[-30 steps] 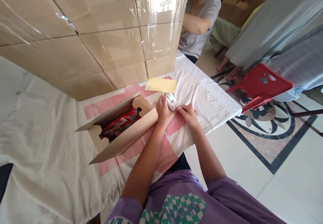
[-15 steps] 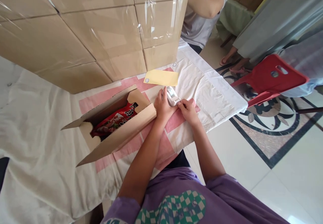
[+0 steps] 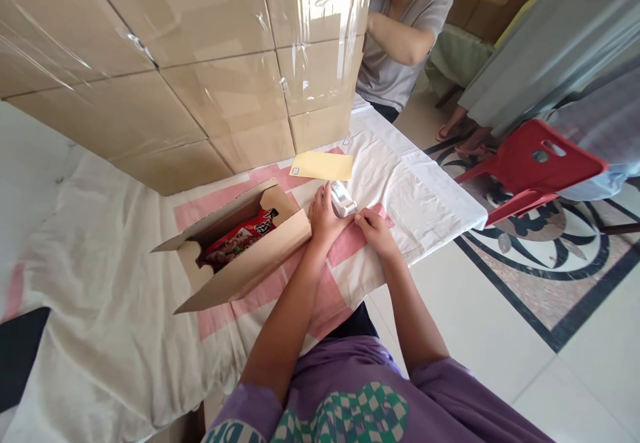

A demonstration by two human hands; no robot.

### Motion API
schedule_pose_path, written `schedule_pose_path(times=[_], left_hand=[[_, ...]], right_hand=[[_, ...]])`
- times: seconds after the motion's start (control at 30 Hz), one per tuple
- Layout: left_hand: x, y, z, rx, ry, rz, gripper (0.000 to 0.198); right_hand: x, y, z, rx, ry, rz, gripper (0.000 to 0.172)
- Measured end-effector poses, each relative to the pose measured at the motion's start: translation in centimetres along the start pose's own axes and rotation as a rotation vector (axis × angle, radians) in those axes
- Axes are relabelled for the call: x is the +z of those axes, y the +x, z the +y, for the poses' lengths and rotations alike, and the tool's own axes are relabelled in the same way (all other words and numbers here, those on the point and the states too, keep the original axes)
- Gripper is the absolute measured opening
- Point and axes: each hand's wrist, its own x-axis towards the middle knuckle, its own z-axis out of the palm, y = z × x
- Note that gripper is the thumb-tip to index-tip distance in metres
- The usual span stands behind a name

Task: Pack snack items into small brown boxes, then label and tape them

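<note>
My left hand is wrapped round a small white tape dispenser on the table. Close to the dispenser's near end, my right hand is closed in a pinch, its fingertips almost meeting my left thumb. What lies between those fingertips is too small to make out. To the left stands a long cardboard box with its flaps raised. Inside it lies a red printed food packet. A yellow card with a small white label rests just beyond the dispenser.
Stacked cartons under clear wrap rise behind the open box. A pink-patterned cloth covers the table. Past the white-covered far end sits a co-worker. A red chair stands on the tiled floor at right.
The camera view has tilted, so the cartons and box appear lower and further right. My right fingertips have drawn slightly away from the dispenser's end. My left hand keeps its hold.
</note>
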Motion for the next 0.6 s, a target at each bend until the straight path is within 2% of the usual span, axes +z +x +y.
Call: schedule_pose_path(times=[0.13,0.2,0.27,0.33,0.4,0.47,0.5,0.53,0.57,0.6], left_hand=[[0.4,0.0,0.0,0.029,-0.009,0.02,0.101],[0.1,-0.3,0.9,0.072,-0.029,0.023,0.094],[-1.2,-1.1,2.7,0.153,-0.054,0.018,0.08],[-4.0,-2.8,4.7,0.288,-0.067,0.017,0.061],[-8.2,-5.3,5.9,0.458,-0.05,0.072,0.044],[-13.0,-8.1,5.7,0.545,-0.008,0.271,0.04],[-15.4,-9.4,5.1,0.542,0.016,0.397,0.04],[-17.5,-10.5,4.3,0.473,0.059,0.524,0.039],[-19.5,-11.3,3.2,0.359,0.118,0.603,0.038],[-21.0,-11.9,2.1,0.233,0.186,0.628,0.039]], right_hand=[[-0.4,-0.1,0.2,0.015,0.059,0.051,0.043],[-0.4,-0.2,-0.1,0.02,0.079,0.085,0.045],[-0.3,-0.5,-0.7,0.022,0.103,0.128,0.046],[-0.3,-1.1,-1.5,0.014,0.136,0.161,0.045],[-0.3,-1.9,-2.4,-0.006,0.174,0.165,0.041],[-0.2,-2.7,-3.4,-0.03,0.211,0.148,0.037],[-0.1,-3.1,-4.0,-0.042,0.229,0.137,0.036],[0.1,-3.4,-4.8,-0.054,0.247,0.128,0.035],[0.4,-3.7,-5.7,-0.065,0.263,0.12,0.033],[0.7,-3.9,-6.7,-0.08,0.28,0.11,0.032]])
